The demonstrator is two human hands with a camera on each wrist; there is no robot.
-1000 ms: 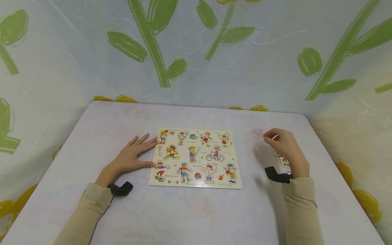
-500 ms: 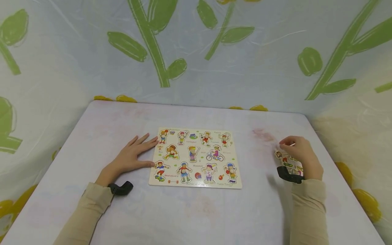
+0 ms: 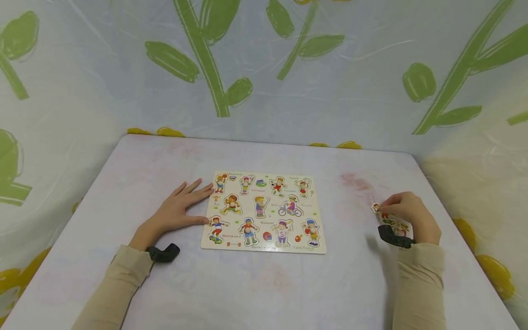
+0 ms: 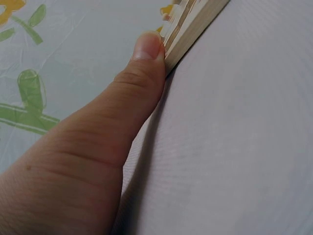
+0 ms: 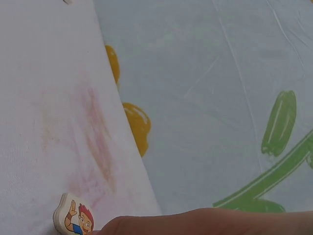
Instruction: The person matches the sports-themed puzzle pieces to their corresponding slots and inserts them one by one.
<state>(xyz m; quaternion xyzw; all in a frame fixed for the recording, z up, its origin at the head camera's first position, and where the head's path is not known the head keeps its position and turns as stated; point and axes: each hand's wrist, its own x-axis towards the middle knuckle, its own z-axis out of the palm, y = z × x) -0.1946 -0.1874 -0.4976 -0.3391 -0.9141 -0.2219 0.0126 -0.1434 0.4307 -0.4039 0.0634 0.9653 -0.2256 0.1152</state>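
My left hand (image 3: 181, 208) lies with its fingers spread at the left edge of a wooden picture puzzle board (image 3: 266, 251). In the left wrist view its thumb (image 4: 132, 88) presses the side of that board (image 4: 188, 41). Over at the right, my right hand (image 3: 408, 211) has curled fingers and pinches the edge of a small puzzle piece (image 3: 376, 208). The right wrist view shows this piece (image 5: 73, 215) as a red-haired figure with a raised hand, partly covered by a finger (image 5: 195, 223). More pieces (image 3: 398, 227) lie beneath the right hand, partly hidden by it.
The board holds several sports figures, such as a cyclist (image 3: 290, 206) and a runner (image 3: 231, 205). Black wrist cameras (image 3: 164, 253) sit at both sleeves. A pale cloth covers the table (image 3: 247, 293), and a leaf-patterned sheet (image 3: 264, 91) hangs behind it.
My right hand has moved right and down to the loose pieces, and its fingers now meet the red-haired piece. The left hand has stayed at the board's edge.
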